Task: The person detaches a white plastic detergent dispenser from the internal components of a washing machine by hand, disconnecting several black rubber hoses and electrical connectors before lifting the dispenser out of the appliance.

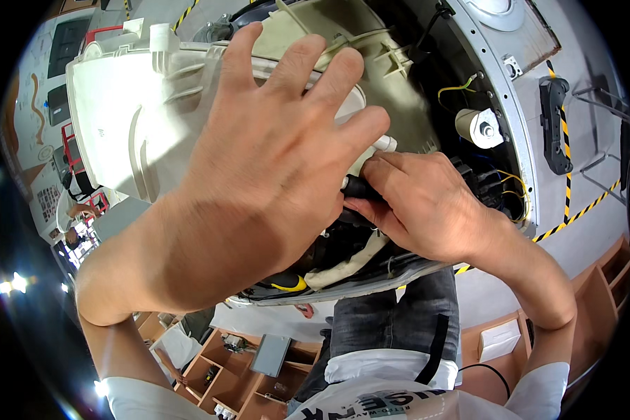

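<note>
My left hand (276,140) is spread over the white plastic housing (119,119), fingers apart and slightly bent; its thumb is hidden, and whatever lies under the palm is unclear. My right hand (416,199) pinches a short black cylindrical fitting (357,185) beside the left hand's lower edge. Just above the right fingers sits a small white plastic connector (387,143). Behind both hands is a cream plastic part (413,105) inside an open metal-framed appliance. Below my hands show a pale hose (343,264) and a yellow-and-black object (287,281).
The appliance's metal rim (525,189) curves round the right, with wires and a white cylinder (479,128) inside. A black part (554,126) lies near striped floor tape. Wooden compartment boxes (598,287) stand at lower right and below. A person (73,231) is at the far left.
</note>
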Tool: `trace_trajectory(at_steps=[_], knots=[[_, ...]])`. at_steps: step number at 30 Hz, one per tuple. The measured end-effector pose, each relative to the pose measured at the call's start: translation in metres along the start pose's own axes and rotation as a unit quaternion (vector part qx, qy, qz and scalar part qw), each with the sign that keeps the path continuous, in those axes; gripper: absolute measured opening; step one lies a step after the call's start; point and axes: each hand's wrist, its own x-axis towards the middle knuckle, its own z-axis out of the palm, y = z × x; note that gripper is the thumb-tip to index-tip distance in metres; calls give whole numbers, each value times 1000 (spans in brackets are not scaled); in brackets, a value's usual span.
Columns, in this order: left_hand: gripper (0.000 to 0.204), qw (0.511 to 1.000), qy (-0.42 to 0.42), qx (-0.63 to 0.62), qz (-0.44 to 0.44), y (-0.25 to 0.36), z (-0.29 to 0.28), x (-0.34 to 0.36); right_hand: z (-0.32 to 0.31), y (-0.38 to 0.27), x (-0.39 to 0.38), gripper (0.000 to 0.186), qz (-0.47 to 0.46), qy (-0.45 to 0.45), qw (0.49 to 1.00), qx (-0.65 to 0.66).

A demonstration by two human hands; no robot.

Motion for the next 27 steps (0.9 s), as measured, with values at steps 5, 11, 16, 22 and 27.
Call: trace_trajectory(at_steps=[5,11,16,22,27], knots=[[50,995,-24,91,46,-6,1,1,-7,8,3,24,-41,-65,997,-3],[51,997,-26,-69,37,-1,-9,5,-8,15,-1,16,-132,-42,990,-41],[52,981,3,149,125,-14,10,-3,-10,20,-3,21,-191,-34,978,-81],[51,990,10,78,113,-13,8,-3,-15,20,0,22,-224,-48,967,-110],[50,998,10,-50,45,-1,-6,-3,-15,18,0,20,-189,-46,976,-99]])
